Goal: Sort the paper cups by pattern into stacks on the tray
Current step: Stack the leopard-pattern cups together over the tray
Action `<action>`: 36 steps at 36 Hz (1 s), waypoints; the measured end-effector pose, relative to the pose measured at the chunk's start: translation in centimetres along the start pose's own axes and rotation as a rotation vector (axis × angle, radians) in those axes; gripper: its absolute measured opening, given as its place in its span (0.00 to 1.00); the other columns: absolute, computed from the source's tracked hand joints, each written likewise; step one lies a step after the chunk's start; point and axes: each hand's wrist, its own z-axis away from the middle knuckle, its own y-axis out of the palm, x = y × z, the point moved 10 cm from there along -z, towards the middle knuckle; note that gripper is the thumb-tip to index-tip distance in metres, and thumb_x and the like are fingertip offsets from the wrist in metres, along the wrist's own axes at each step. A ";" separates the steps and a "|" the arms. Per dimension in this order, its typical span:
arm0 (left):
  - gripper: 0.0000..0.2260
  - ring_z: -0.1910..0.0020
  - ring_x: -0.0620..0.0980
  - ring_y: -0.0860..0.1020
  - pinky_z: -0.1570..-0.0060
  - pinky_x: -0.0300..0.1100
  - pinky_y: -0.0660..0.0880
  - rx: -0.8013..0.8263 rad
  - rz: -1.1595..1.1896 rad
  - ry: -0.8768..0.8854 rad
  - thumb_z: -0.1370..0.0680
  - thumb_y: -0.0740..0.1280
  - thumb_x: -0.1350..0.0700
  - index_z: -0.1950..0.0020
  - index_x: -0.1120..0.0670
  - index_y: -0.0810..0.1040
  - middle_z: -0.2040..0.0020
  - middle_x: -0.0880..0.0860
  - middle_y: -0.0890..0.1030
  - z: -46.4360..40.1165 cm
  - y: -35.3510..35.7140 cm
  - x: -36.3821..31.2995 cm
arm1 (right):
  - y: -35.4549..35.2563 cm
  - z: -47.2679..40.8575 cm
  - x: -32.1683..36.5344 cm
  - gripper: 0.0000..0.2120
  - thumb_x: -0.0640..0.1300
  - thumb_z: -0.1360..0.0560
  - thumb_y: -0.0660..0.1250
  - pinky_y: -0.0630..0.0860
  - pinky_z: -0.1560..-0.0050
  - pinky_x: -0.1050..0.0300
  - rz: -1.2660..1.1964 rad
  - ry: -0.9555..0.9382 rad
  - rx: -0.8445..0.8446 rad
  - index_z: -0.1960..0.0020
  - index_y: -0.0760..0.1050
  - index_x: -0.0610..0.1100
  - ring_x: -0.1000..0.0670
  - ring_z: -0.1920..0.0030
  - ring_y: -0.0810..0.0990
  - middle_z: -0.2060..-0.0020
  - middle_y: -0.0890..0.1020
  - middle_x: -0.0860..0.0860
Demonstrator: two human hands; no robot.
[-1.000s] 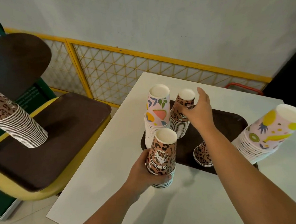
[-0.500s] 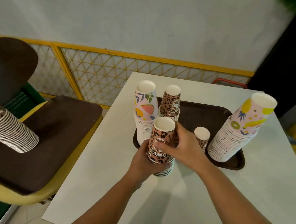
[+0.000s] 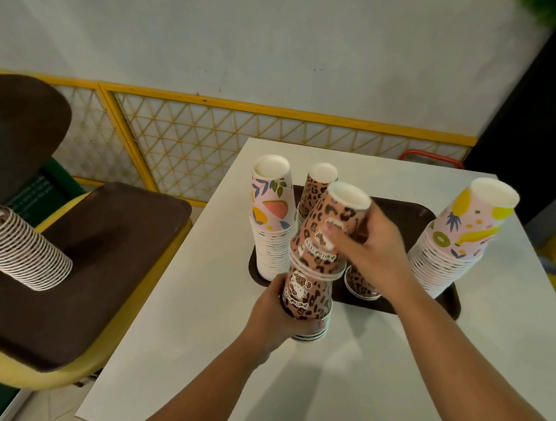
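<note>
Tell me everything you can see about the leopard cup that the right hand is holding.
The leopard cup is paper, upside down, its white base uppermost, with a brown spotted print and a white cartoon mark. It tilts to the right. The right hand grips its side. Its rim sits just above the short leopard stack that the left hand holds on the white table.

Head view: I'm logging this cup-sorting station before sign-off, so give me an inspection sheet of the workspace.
Surface: white table; dark brown tray at its far side.
Job's things: on the tray, left fruit stack, rear leopard stack, short leopard stack, right fruit stack; held leopard stack on the table.
Clutter: nothing seen.
Grippers: left hand grips the held leopard stack; right hand tilts the lifted leopard cups above it.
Cables: nothing seen.
Surroundings: yellow chair, long leopard stack, lattice fence.
</note>
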 end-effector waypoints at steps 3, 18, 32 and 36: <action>0.32 0.46 0.40 0.78 0.52 0.34 0.76 -0.013 -0.001 -0.007 0.39 0.81 0.63 0.44 0.41 0.72 0.45 0.43 0.80 -0.1 -0.4 0.2 | -2.1 -2.0 1.2 0.22 0.46 0.30 0.71 0.76 0.49 0.64 -0.110 -0.012 -0.121 0.38 0.70 0.46 0.59 0.47 0.78 0.47 0.79 0.55; 0.32 0.47 0.38 0.79 0.54 0.32 0.76 -0.029 0.057 -0.035 0.39 0.81 0.65 0.44 0.41 0.72 0.46 0.42 0.81 -0.1 -1.5 0.4 | -3.3 -10.6 1.7 0.31 0.51 0.31 0.73 0.72 0.45 0.68 0.124 -0.146 -0.333 0.33 0.66 0.43 0.56 0.42 0.74 0.41 0.77 0.51; 0.31 0.47 0.38 0.78 0.53 0.32 0.76 -0.033 0.060 -0.007 0.38 0.81 0.64 0.45 0.40 0.72 0.46 0.41 0.80 0.0 -1.2 -0.6 | -2.5 -6.3 0.2 0.30 0.55 0.29 0.68 0.70 0.39 0.61 0.125 -0.113 -0.258 0.32 0.65 0.45 0.57 0.38 0.73 0.36 0.74 0.52; 0.31 0.48 0.38 0.78 0.55 0.32 0.76 -0.046 0.063 0.007 0.38 0.81 0.65 0.45 0.41 0.72 0.47 0.41 0.80 0.0 -1.1 -1.1 | 0.0 -2.7 0.3 0.31 0.62 0.32 0.64 0.70 0.42 0.67 0.096 -0.077 -0.031 0.34 0.67 0.47 0.62 0.42 0.74 0.40 0.75 0.57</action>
